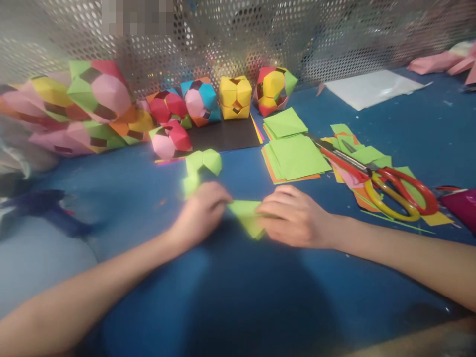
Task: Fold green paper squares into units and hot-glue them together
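A small folded piece of green paper (246,215) lies between my hands at the middle of the blue table, a corner pointing toward me. My left hand (204,210), slightly blurred, has its fingers closed on the paper's left end. The right end is pinched in my right hand (292,216), its fingers curled together. Just beyond my left hand sits a folded light-green paper shape (203,162), partly hidden by that hand. Square green sheets (299,157) with orange ones beneath are stacked beyond my right hand.
Red-and-yellow scissors (379,183) rest on paper scraps at right. Folded paper balls, including a yellow one (235,97), line the perforated metal panel (223,34). Black paper (223,135) lies before them. A white sheet (372,88) is at back right, a blurred dark-blue object (55,208) at left.
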A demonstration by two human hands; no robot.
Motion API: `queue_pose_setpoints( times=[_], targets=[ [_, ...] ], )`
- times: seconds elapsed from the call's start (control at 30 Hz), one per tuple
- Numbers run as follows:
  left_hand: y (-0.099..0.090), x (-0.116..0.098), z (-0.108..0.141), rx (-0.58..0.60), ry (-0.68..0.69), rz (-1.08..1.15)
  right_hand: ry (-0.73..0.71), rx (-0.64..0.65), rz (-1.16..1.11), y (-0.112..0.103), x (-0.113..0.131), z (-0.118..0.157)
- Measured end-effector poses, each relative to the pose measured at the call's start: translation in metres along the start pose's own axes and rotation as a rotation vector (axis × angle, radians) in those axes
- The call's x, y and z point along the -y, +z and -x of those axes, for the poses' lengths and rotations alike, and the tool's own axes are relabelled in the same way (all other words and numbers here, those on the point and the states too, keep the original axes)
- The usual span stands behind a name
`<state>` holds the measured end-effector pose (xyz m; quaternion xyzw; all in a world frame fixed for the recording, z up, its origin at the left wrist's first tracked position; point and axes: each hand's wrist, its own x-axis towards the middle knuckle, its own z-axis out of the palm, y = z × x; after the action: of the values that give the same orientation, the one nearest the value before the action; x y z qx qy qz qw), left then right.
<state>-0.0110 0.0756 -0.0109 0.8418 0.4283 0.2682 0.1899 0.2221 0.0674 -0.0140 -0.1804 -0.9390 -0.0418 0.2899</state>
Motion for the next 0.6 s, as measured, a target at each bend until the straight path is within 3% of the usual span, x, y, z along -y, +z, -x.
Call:
queue_pose_setpoints(
  times=[0.6],
  targets=[
    [-0.0002,-0.0051,-0.0021,0.011,0.070,-0.109,0.012,0.131,0.130,-0.0070,0.0029,-0.0006]
  ],
)
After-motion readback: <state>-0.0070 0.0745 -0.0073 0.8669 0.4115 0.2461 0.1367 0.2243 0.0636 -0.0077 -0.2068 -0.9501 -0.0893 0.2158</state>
